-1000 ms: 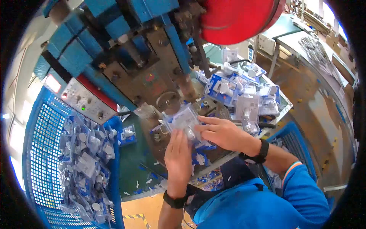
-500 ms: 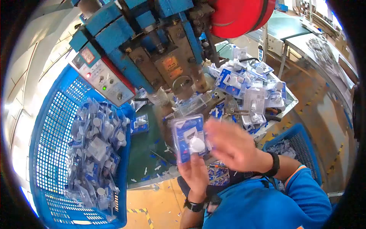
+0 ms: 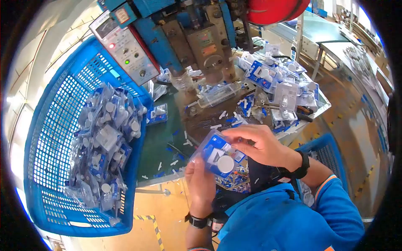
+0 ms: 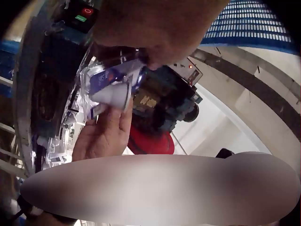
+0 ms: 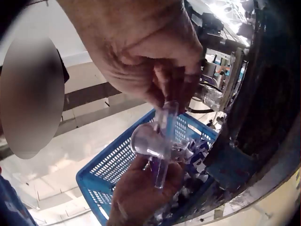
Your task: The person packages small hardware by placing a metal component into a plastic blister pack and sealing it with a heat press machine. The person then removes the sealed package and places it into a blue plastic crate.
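A clear blister pack (image 3: pixel 207 158) with a blue card and a white round piece inside is held between both hands, tilted, in front of the press. My left hand (image 3: pixel 201 182) grips its lower left edge. At its upper right edge, my right hand (image 3: pixel 261 144) pinches it between thumb and fingers. The right wrist view shows the pack (image 5: pixel 162 162) edge-on, its clear dome bulging to the left. Seen from the left wrist, the white cup-like piece (image 4: pixel 112 95) sits in the pack near the right hand's fingers.
A blue-and-brown press (image 3: pixel 207 46) with a control box (image 3: pixel 127 52) stands ahead; a clear plastic fixture (image 3: pixel 217 95) lies on its bed. Left is a blue basket (image 3: pixel 42 125) of packs, right a pile of packs (image 3: pixel 266 75). Scraps (image 3: pixel 238 119) litter the bench. Another basket (image 3: pixel 335 154) stands lower right.
The pack has come back from the press bed toward the body and turned its blue card face upward. The right hand, apart from it half a second ago, now pinches its edge.
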A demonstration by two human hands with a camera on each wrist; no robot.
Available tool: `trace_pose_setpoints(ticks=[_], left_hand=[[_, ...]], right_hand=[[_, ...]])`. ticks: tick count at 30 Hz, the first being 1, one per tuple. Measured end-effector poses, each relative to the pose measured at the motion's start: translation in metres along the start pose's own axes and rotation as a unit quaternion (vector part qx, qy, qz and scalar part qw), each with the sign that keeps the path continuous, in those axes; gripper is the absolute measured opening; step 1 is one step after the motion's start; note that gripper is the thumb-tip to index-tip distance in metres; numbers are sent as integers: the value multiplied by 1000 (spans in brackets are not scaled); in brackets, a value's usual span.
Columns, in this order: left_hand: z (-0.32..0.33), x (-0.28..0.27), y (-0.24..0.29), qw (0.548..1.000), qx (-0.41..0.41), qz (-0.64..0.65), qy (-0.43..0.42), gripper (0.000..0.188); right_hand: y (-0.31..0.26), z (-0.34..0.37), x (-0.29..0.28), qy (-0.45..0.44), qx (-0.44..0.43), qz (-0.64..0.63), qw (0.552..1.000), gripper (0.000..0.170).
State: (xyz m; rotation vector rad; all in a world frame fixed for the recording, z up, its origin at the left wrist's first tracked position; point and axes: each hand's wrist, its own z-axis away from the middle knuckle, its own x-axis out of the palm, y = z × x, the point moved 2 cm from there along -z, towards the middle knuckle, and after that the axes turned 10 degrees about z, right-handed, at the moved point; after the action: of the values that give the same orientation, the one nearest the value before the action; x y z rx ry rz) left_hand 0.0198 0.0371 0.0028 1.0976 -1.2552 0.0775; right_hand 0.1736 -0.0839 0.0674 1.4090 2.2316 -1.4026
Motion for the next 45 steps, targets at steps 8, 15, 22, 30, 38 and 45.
trace_pose_setpoints(ticks=[8, 15, 22, 30, 38, 45], left_hand=[[7, 8, -16, 999, 48, 13, 8, 25], [14, 1, -9, 989, 98, -105, -23, 28], [16, 8, -5, 976, 144, -159, -40, 30], [17, 20, -5, 981, 153, -121, 13, 34], [8, 11, 21, 992, 101, -69, 15, 36], [11, 12, 7, 995, 87, 54, -22, 41]], right_hand=[[-22, -3, 31, 61, -167, 175, 968, 25], [-27, -7, 33, 48, -189, 212, 958, 29], [-31, -5, 37, 97, -154, 195, 964, 28], [-39, -8, 36, 58, -293, 244, 923, 18], [-56, -2, 33, -18, -307, 58, 950, 19], [-45, -18, 21, 81, -221, 158, 959, 25]])
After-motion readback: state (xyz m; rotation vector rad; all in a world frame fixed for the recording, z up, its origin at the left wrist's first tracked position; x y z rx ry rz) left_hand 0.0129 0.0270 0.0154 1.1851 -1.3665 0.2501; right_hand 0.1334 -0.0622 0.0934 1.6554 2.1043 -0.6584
